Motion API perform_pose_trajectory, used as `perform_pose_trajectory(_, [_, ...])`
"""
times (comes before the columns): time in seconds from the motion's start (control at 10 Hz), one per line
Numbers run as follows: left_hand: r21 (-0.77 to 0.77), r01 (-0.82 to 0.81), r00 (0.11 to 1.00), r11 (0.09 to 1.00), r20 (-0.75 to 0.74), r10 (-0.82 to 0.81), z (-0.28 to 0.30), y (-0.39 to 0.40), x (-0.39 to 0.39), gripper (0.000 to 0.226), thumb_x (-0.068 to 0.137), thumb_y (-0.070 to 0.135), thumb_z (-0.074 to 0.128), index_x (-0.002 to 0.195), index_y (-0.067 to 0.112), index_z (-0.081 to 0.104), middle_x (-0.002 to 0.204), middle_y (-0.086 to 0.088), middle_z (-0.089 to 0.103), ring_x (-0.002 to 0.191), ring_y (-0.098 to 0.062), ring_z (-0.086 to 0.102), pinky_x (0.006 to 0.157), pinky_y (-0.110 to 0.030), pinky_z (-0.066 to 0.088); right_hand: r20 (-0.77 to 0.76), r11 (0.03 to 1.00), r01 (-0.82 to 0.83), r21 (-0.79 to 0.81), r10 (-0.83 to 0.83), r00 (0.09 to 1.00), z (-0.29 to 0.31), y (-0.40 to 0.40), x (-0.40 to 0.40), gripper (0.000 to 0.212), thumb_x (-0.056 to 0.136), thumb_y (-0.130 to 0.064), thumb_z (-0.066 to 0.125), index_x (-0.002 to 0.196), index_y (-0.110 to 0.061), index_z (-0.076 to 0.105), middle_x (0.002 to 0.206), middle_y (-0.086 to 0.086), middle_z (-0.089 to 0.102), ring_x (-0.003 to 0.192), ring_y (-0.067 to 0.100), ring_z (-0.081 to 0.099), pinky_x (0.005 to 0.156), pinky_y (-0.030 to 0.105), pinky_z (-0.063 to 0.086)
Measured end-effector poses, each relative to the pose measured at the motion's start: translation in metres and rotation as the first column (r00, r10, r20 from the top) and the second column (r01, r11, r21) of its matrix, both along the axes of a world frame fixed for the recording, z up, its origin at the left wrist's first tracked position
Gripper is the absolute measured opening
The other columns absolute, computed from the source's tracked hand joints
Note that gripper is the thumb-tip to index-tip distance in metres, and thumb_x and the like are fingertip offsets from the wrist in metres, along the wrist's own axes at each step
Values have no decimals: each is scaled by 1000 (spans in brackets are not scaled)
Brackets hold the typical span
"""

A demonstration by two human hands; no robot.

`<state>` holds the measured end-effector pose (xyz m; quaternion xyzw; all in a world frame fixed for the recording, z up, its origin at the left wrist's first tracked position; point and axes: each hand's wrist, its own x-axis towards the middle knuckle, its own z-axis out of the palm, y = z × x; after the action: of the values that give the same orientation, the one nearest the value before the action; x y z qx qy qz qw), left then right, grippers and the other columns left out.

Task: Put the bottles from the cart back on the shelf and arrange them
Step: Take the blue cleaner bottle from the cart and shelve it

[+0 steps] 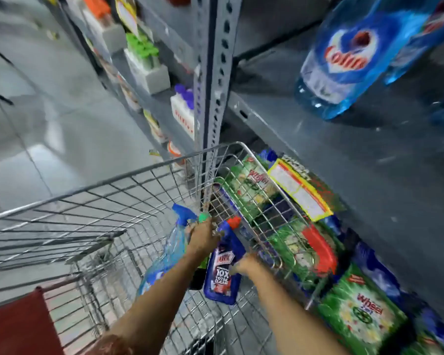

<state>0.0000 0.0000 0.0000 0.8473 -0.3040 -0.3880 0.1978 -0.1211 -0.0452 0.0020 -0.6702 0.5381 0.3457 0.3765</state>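
Shelving [369, 175] fills your right side, grey steel with a perforated upright; its mid-level board is largely bare, which reads as the slot awaiting the returns. Two blue Colin bottles [349, 57] already stand there, so the matching stock presumably lines up beside them. Below that board, green detergent packs [356, 319] crowd the lower level behind a yellow price tag [301, 192].

The wire cart [87, 201] is parked hard against the shelf, its far corner just beside the upright, keeping each transfer short.

Inside the cart, toward the shelf-side corner, lie the remaining bottles. The pale blue spray bottle [164, 257] runs lengthwise away from you, trigger head at the far end, base toward you. The dark blue cleaner bottle [224, 267] lies on much the same axis, red cap pointing away and slightly right, label facing up. A darker bottle with a green cap [203, 217] sits between them, mostly hidden.

Your left hand [203, 237] is down among the bottle necks, fingers curled; whether it grips the green-capped one or the spray bottle cannot be told through the blur. Your right hand [246, 263] rests against the dark blue bottle's side, fingers partly closed; a firm hold is not confirmed.
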Motion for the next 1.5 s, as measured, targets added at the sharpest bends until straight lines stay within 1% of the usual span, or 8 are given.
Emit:
perform_pose_trajectory(0.2, [23, 1, 997, 1000, -73, 1, -31, -38, -7, 38, 87, 29, 56, 101, -6, 53, 103, -29, 61, 95, -40, 58, 75, -44, 43, -96, 962, 215, 169, -201, 975, -42, 2, -4, 59, 82, -18, 67, 131, 3, 44, 139, 13, 50, 125, 25, 51, 106, 36, 41])
perform_pose_trajectory(0.4, [182, 107, 990, 977, -109, -88, -41, -61, -3, 38, 85, 32, 58, 99, -4, 62, 97, -25, 65, 96, -36, 63, 78, -39, 49, -140, 958, 216, 186, -192, 971, -60, -3, -9, 74, 74, -36, 74, 132, -1, 44, 140, 12, 50, 123, 24, 52, 104, 33, 43])
perform_pose_trajectory(0.7, [162, 9, 988, 987, -151, 16, -27, -58, 7, 39, 74, 28, 72, 103, 1, 66, 96, -15, 67, 89, -25, 62, 76, -34, 49, -42, 919, 339, 202, -337, 940, -37, -2, -8, 61, 84, -35, 63, 130, -1, 45, 136, 11, 51, 123, 28, 51, 106, 37, 42])
perform_pose_trajectory(1.0, [-40, -414, 874, 910, -297, 384, 71, -20, 11, 28, 51, 26, 88, 57, 17, 63, 64, -1, 61, 59, -12, 52, 44, -18, 41, 158, 931, 305, 200, -338, 928, 48, -7, -16, 73, 72, -15, 78, 132, 4, 41, 138, 18, 50, 126, 30, 49, 107, 39, 41])
perform_pose_trajectory(1.1, [-150, -458, 863, 876, -314, 396, 109, -13, 6, 29, 49, 22, 89, 54, 18, 60, 59, 0, 58, 58, -15, 52, 47, -20, 43, 266, 936, 303, 180, -343, 901, 80, -4, -24, 62, 76, -12, 73, 130, 2, 45, 136, 18, 52, 124, 29, 51, 103, 33, 44])
perform_pose_trajectory(1.3, [-428, -433, 895, 794, -307, 323, 223, 6, -25, 26, 48, 13, 89, 53, 13, 64, 48, 7, 54, 46, -5, 46, 36, -7, 33, 591, 958, 242, 153, -285, 755, 176, 12, -54, 68, 67, 1, 79, 127, 6, 49, 131, 25, 55, 119, 30, 55, 103, 45, 44])
perform_pose_trajectory(1.4, [-552, -323, 945, 769, -237, 227, 293, 19, -59, 31, 49, 17, 89, 42, 17, 58, 32, 14, 50, 34, 1, 42, 36, -8, 31, 734, 946, 280, 165, -307, 605, 229, 25, -83, 55, 69, 11, 73, 120, 9, 53, 127, 27, 57, 96, 20, 60, 82, 31, 55])
perform_pose_trajectory(1.5, [-637, -288, 956, 715, -231, 178, 330, 23, -83, 37, 54, 12, 86, 44, 17, 51, 27, 15, 46, 28, 2, 41, 34, -6, 29, 787, 937, 299, 181, -320, 527, 264, 34, -104, 49, 70, 11, 72, 116, 7, 58, 123, 26, 60, 88, 22, 66, 84, 38, 54])
